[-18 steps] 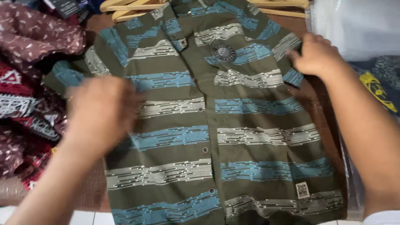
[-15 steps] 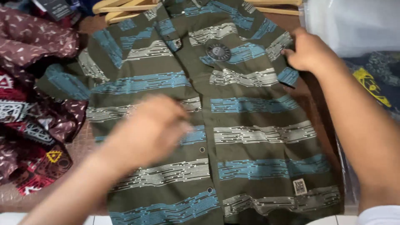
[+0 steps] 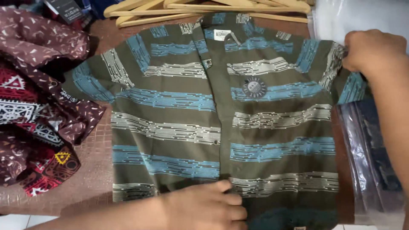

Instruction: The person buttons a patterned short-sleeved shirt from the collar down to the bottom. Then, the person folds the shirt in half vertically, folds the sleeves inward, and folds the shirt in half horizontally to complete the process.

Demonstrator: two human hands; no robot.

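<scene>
One short-sleeved shirt [image 3: 221,123], olive with blue and pale broken stripes, lies face up and spread flat on a brown textured table [image 3: 91,179], collar toward the far edge. Nearest the camera, the left hand [image 3: 204,206] rests palm down on the lower hem at the button placket, fingers together and laid flat on the cloth, grasping nothing. Two small snap buttons show along the placket.

At the right side, one clear plastic bag [image 3: 375,162] holding a dark blue folded garment lies just beside the shirt's right edge. At the left side, a heap of maroon patterned garments [image 3: 34,106] rests on the table, touching the shirt's sleeve; their number cannot be told.

On the chest sits one round dark patch [image 3: 254,87] with pale markings. Farther out, the right hand [image 3: 370,49] is closed on the shirt's sleeve edge, pinching the cloth between fingers and thumb. One small pale rectangular label [image 3: 222,35] is sewn inside the collar.

At the far edge lie several pale wooden hangers [image 3: 204,8], overlapping; a dark rectangular tag [image 3: 64,8] lies at far left, and a pale translucent plastic sheet [image 3: 336,19] at far right.
</scene>
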